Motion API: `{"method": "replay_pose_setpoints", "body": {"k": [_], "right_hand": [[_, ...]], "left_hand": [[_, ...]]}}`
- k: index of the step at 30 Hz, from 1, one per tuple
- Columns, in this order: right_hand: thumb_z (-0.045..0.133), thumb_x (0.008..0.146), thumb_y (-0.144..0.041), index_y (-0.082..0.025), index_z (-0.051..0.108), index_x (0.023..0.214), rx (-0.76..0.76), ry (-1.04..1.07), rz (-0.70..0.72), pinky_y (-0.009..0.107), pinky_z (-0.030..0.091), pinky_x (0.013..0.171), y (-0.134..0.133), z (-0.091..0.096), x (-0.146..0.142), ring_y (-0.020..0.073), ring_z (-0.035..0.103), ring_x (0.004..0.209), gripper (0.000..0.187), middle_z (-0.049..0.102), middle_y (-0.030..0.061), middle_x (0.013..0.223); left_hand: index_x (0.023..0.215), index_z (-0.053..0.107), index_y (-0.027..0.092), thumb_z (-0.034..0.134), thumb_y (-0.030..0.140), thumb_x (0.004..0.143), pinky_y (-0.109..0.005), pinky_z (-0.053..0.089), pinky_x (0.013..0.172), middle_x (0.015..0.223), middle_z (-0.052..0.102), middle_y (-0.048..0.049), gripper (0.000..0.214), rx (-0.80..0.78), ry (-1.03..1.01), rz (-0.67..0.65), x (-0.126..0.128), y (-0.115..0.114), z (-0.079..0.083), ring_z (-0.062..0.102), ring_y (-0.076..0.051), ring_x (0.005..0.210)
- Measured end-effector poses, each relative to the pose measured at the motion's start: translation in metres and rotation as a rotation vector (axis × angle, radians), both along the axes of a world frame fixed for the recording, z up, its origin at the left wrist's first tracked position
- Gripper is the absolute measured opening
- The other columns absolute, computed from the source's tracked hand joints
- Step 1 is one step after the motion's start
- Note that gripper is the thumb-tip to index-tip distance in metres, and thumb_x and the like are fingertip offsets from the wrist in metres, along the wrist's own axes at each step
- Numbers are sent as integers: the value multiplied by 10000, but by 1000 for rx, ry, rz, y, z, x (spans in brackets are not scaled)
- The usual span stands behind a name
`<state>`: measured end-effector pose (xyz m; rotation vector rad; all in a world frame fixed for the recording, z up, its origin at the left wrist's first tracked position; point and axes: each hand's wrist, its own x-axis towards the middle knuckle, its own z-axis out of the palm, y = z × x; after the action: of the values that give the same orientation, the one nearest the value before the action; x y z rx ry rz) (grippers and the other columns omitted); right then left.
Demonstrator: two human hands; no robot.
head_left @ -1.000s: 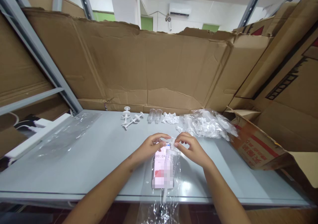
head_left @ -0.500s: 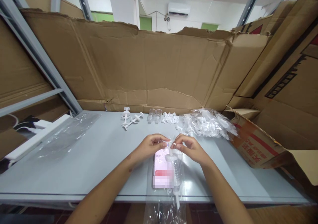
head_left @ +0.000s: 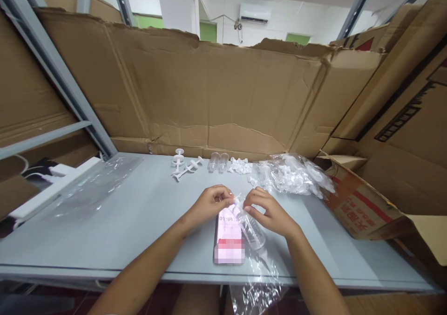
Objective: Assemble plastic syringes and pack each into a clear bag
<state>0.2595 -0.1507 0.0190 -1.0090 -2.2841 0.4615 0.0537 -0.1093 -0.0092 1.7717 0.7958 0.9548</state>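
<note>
My left hand (head_left: 211, 202) and my right hand (head_left: 267, 211) meet over the grey table (head_left: 146, 222), both pinching the top of a clear plastic bag (head_left: 256, 259). Inside the bag lies a clear syringe (head_left: 252, 231), tilted down to the right. The bag's lower end hangs past the table's front edge. Under the hands lies a phone (head_left: 229, 238) with a pink screen showing a timer.
Loose white plungers (head_left: 185, 165), clear barrels (head_left: 217, 161) and small white caps (head_left: 239, 166) lie at the back. A bag of plastic parts (head_left: 291, 175) sits back right beside an open carton (head_left: 363, 208). Flat clear bags (head_left: 94, 189) lie left. Cardboard walls surround the table.
The bag with the syringe has swung from hanging straight down over the phone to slanting down to the right. Both hands stay pinched at its top.
</note>
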Motion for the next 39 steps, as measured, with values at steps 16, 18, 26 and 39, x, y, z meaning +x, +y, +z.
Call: {"method": "replay_pose_setpoints", "body": {"k": [16, 18, 26, 39], "right_hand": [[496, 848, -307, -247, 592, 996, -8, 259, -152, 278, 397, 585, 6, -9, 5, 125, 437, 617, 186, 483, 27, 800], [518, 832, -320, -283, 534, 1108, -28, 389, -200, 290, 424, 630, 10, -12, 7, 128, 461, 669, 279, 475, 41, 925], [605, 760, -389, -236, 428, 1228, -831, 747, -94, 356, 478, 778, 20, -23, 9, 164, 574, 866, 523, 520, 83, 1085], [731, 636, -268, -242, 534, 1095, -1003, 979, -14, 273, 455, 681, 17, -34, -14, 148, 588, 786, 500, 584, 14, 904]], "left_hand": [[763, 669, 169, 556, 320, 780, -302, 437, 776, 935, 602, -78, 189, -2, -35, 21, -1, -2, 7, 558, -188, 909], [758, 674, 166, 553, 336, 781, -289, 452, 739, 941, 596, -81, 210, -19, -58, 34, -2, -1, 7, 558, -189, 901], [791, 666, 151, 589, 342, 759, -279, 479, 700, 954, 623, -65, 208, -158, -315, 155, -9, 5, 11, 565, -121, 693], [1348, 149, 335, 588, 411, 758, -386, 463, 867, 1290, 437, -109, 739, -307, -506, 186, -9, 1, 13, 551, -211, 1048]]}}
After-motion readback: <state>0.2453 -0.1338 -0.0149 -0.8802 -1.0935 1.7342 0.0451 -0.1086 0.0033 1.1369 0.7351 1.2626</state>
